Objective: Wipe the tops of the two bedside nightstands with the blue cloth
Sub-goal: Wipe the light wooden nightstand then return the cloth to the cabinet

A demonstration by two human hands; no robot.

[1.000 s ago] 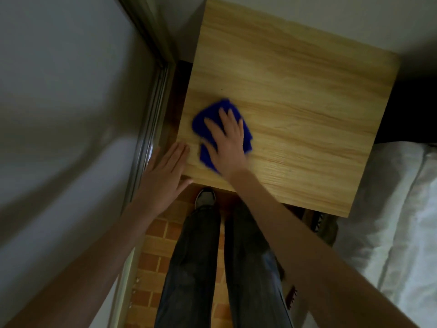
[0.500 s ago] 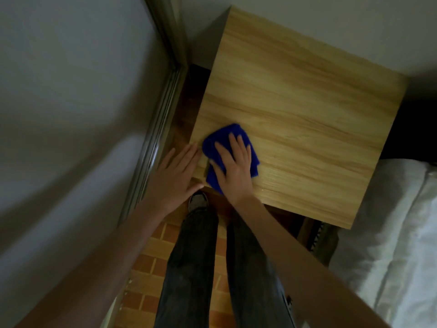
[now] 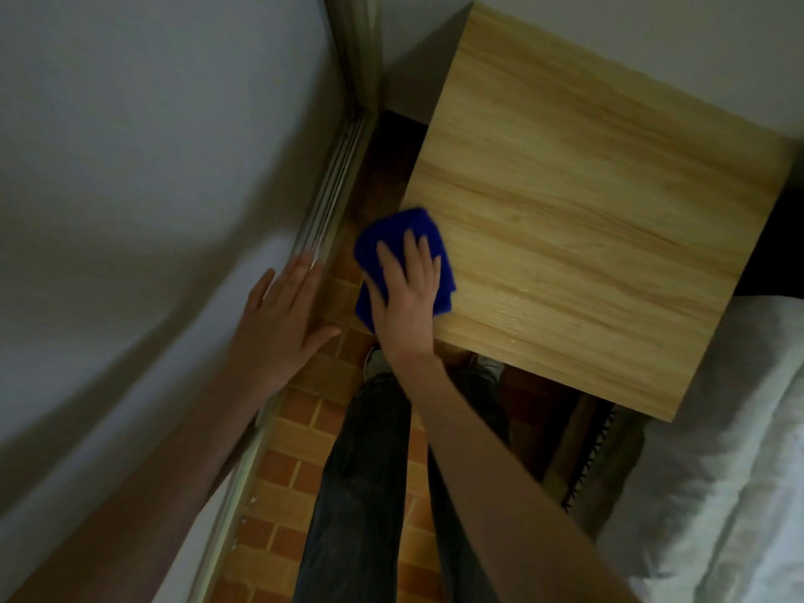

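Note:
A light wooden nightstand fills the upper right, its top bare. The blue cloth lies at its near left corner and hangs partly past the left edge. My right hand presses flat on the cloth, fingers spread. My left hand is open, held to the left of the nightstand beside the metal door track, holding nothing.
A pale sliding door or wall with a metal track runs along the left. A white bed lies at the right. My legs in dark jeans stand on orange brick-pattern floor.
My right hand has slid the cloth left along the nightstand's front, out over the left corner. My left hand has moved off the nightstand edge toward the door track.

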